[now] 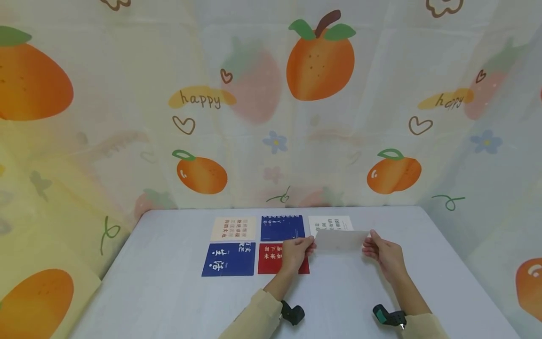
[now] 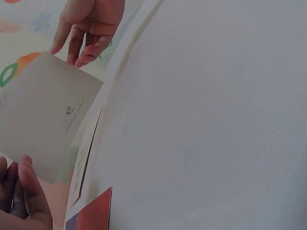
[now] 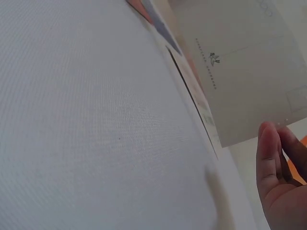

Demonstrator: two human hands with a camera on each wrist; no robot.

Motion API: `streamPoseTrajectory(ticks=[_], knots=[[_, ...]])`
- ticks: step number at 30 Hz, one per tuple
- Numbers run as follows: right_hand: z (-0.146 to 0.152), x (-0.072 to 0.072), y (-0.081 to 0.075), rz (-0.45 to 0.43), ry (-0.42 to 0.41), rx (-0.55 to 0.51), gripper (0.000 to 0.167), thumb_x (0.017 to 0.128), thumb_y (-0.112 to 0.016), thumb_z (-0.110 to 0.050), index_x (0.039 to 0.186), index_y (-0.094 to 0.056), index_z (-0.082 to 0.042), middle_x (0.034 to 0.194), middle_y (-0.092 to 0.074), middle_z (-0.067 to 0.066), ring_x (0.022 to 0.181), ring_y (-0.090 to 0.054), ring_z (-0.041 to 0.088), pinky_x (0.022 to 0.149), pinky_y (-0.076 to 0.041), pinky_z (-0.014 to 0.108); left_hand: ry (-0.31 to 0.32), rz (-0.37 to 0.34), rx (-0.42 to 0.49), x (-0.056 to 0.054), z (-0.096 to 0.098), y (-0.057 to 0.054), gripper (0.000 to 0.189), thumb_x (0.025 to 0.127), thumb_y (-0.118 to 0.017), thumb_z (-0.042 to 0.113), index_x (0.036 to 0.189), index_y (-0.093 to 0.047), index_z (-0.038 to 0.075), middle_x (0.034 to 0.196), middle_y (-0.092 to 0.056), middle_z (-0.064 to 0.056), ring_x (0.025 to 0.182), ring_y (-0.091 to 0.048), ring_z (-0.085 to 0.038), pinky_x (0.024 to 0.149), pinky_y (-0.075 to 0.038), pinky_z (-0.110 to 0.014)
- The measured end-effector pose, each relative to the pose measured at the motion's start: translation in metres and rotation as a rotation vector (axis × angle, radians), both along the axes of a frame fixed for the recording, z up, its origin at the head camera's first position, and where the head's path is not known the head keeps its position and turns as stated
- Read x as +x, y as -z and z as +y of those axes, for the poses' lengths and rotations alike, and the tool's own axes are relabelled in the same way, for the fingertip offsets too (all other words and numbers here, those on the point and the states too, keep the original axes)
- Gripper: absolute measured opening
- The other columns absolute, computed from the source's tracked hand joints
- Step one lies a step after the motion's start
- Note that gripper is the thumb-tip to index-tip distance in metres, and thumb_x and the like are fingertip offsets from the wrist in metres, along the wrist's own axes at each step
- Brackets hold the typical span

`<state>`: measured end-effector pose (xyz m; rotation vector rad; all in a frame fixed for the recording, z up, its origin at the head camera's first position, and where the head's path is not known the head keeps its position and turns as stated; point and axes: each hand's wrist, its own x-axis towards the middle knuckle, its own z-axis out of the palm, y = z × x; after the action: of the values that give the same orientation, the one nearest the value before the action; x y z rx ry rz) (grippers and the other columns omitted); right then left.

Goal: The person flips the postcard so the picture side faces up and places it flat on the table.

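Between my two hands a pale postcard is held up over the table, tilted. My left hand pinches its left edge between thumb and fingers, and my right hand pinches the right edge. The side toward the wrist cameras shows a small printed emblem and a line of fine text; in the right wrist view the postcard also has a stamp box outline near one corner. Beneath my left wrist lies a red card, partly covered by the hand. Behind the held postcard, a white card with dark characters is partly hidden.
On the white table, a cream card and a blue card lie in the back row beside the white one. Another blue card sits front left, next to the red card. A fruit-patterned curtain hangs behind the table.
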<state>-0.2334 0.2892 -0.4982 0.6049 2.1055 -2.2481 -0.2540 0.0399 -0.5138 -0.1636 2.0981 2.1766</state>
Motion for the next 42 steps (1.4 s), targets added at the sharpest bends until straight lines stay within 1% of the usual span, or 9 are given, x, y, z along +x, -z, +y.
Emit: streamPoseTrajectory(ticks=[3,9,16,21,25,31,34,38,42], knots=[[0.000,0.000,0.000,0.002,-0.003,0.012,0.043,0.095,-0.059,-0.042,0.102,-0.068,-0.001,0.078,-0.070,-0.007,0.071,-0.067,0.005,0.071,-0.057,0.018,0.002,0.011,-0.015,0.000,0.000,0.000,0.019,0.090,-0.068,0.015,0.097,-0.076,-0.001,0.086,-0.076,-0.011,0.066,-0.065,-0.006,0.067,-0.057,-0.020],[0.001,0.001,0.002,-0.010,-0.030,0.113,0.034,0.097,-0.059,-0.017,0.118,-0.063,0.008,0.085,-0.071,-0.008,0.073,-0.066,0.005,0.071,-0.056,0.019,0.006,0.015,-0.055,0.001,0.001,0.001,0.018,0.088,-0.070,0.012,0.097,-0.075,-0.003,0.086,-0.076,-0.014,0.068,-0.067,-0.008,0.067,-0.058,-0.023],[-0.001,0.002,0.006,-0.043,-0.073,0.238,0.043,0.092,-0.066,-0.018,0.123,-0.059,0.010,0.088,-0.067,-0.011,0.077,-0.062,0.004,0.069,-0.053,0.018,0.002,0.006,-0.069,0.001,0.002,0.005,0.016,0.086,-0.071,0.010,0.096,-0.076,-0.001,0.088,-0.075,-0.012,0.066,-0.065,-0.007,0.067,-0.058,-0.025],[-0.001,0.001,0.007,-0.045,-0.092,0.300,0.041,0.092,-0.065,-0.015,0.123,-0.058,0.012,0.085,-0.066,-0.009,0.074,-0.059,0.007,0.066,-0.051,0.019,-0.029,0.003,-0.071,-0.001,0.005,0.007,0.016,0.084,-0.072,0.007,0.098,-0.074,-0.001,0.082,-0.075,-0.010,0.063,-0.064,-0.008,0.064,-0.057,-0.026],[0.000,0.001,0.009,-0.053,-0.125,0.358,0.039,0.092,-0.064,-0.014,0.120,-0.059,0.014,0.081,-0.066,-0.004,0.071,-0.057,0.010,0.062,-0.051,0.020,-0.039,-0.014,-0.120,-0.001,0.006,0.007,0.016,0.085,-0.072,0.009,0.098,-0.074,0.000,0.081,-0.074,-0.009,0.063,-0.065,-0.009,0.062,-0.056,-0.023],[0.003,0.000,0.015,-0.078,-0.130,0.411,0.037,0.092,-0.063,-0.014,0.118,-0.061,0.013,0.081,-0.066,0.000,0.071,-0.057,0.012,0.060,-0.050,0.020,0.008,-0.046,-0.210,0.000,0.004,0.004,0.015,0.083,-0.073,0.009,0.096,-0.076,0.002,0.083,-0.074,-0.006,0.064,-0.065,-0.010,0.061,-0.056,-0.023],[0.004,-0.001,0.016,-0.084,-0.123,0.429,0.037,0.092,-0.064,-0.014,0.117,-0.061,0.013,0.080,-0.066,0.000,0.070,-0.057,0.012,0.058,-0.049,0.020,0.045,-0.054,-0.291,0.001,0.004,0.006,0.018,0.083,-0.074,0.011,0.100,-0.076,0.005,0.086,-0.074,-0.004,0.065,-0.063,-0.010,0.060,-0.053,-0.022],[0.005,0.000,0.014,-0.086,-0.131,0.459,0.036,0.091,-0.065,-0.013,0.115,-0.063,0.013,0.082,-0.068,0.002,0.069,-0.057,0.012,0.057,-0.048,0.021,0.096,-0.027,-0.391,0.003,0.005,0.007,0.023,0.083,-0.074,0.013,0.104,-0.075,0.005,0.094,-0.074,-0.005,0.071,-0.060,-0.010,0.060,-0.051,-0.021],[0.005,0.000,0.012,-0.082,-0.155,0.505,0.033,0.089,-0.066,-0.012,0.110,-0.065,0.013,0.083,-0.069,0.006,0.069,-0.056,0.014,0.057,-0.047,0.022,0.120,0.011,-0.443,0.003,0.004,0.008,0.024,0.082,-0.074,0.010,0.105,-0.075,0.003,0.102,-0.073,-0.008,0.080,-0.059,-0.012,0.063,-0.053,-0.023]])
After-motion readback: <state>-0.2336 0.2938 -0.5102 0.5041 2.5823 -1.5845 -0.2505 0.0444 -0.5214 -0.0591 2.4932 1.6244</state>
